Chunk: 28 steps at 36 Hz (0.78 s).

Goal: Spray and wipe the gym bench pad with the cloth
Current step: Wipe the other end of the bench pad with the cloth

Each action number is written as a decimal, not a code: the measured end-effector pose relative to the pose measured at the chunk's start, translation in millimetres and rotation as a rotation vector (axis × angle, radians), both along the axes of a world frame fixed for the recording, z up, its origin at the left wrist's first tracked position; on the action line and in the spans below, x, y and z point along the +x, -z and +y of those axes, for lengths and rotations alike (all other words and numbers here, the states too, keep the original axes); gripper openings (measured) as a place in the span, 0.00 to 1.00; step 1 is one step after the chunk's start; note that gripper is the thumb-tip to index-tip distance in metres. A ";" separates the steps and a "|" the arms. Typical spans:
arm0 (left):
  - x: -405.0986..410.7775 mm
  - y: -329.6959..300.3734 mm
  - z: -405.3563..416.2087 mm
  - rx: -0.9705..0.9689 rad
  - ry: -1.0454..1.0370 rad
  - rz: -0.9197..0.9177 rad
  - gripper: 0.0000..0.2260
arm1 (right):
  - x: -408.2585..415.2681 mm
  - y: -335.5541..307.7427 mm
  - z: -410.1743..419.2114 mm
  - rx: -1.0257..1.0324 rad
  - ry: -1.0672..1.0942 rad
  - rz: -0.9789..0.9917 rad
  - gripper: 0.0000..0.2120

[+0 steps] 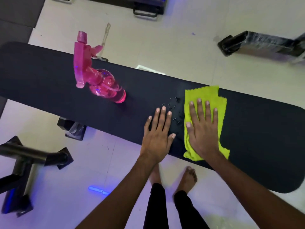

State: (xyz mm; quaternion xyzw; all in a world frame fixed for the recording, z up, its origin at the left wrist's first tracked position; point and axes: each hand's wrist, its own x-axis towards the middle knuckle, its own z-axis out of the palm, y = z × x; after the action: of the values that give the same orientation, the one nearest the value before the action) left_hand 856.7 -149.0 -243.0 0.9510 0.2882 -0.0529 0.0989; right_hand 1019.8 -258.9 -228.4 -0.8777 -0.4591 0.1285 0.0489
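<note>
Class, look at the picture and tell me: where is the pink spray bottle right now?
The pink spray bottle stands on the black bench pad, left of centre in the head view, apart from both hands and well left of the cloth.

Black gym bench pad [49, 76] | pink spray bottle [99, 80] stood upright on it | yellow-green cloth [214, 100] spread flat, pressed by right hand [203, 129] | left hand [158, 134] laid flat beside | droplets [175, 106] seen between.
</note>
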 end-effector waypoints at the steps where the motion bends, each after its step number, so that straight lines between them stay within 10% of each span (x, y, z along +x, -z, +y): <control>1: 0.1 0.4 -0.1 0.000 -0.002 0.002 0.32 | -7.6 -0.9 -10.7 -0.008 0.016 0.013 0.32; 20: -0.4 -4.2 1.7 -0.004 0.008 0.009 0.31 | -7.6 9.6 -19.3 0.016 -0.150 -0.075 0.33; 28: 0.0 2.4 0.6 0.005 0.000 -0.008 0.32 | 1.2 5.4 -32.6 -0.033 0.107 -0.091 0.34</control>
State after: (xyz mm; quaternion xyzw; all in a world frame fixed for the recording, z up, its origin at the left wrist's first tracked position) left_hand 856.7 -148.4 -245.4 0.9514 0.2880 -0.0484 0.0977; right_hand 1021.1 -291.5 -233.7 -0.9065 -0.4112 0.0934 0.0205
